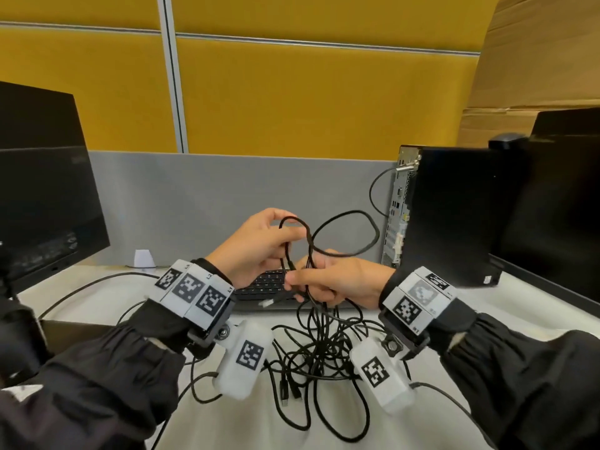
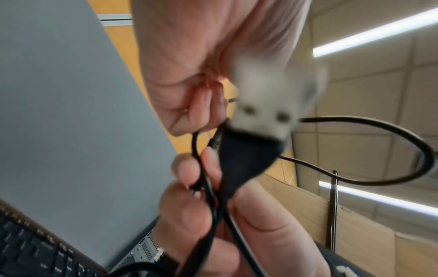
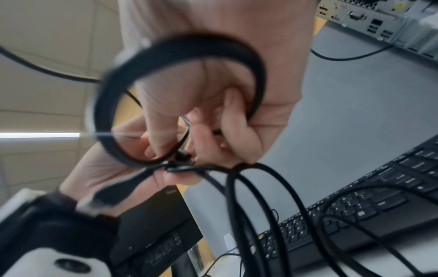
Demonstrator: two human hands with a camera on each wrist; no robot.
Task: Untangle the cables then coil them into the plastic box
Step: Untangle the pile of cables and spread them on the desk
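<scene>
A tangle of thin black cables lies on the white desk just in front of me, with several USB plugs sticking out of it. My left hand is raised above the keyboard, its fingers curled round a loop of black cable that arcs off to the right. Just below it, my right hand pinches strands that run down into the tangle. In the left wrist view a blurred USB plug hangs close to the lens. The right wrist view shows a cable loop across my right hand's fingers. No plastic box is clearly visible.
A black keyboard sits behind the hands. A black PC tower stands at the right with a monitor beside it, and another monitor stands at the left. A grey partition closes the desk's back.
</scene>
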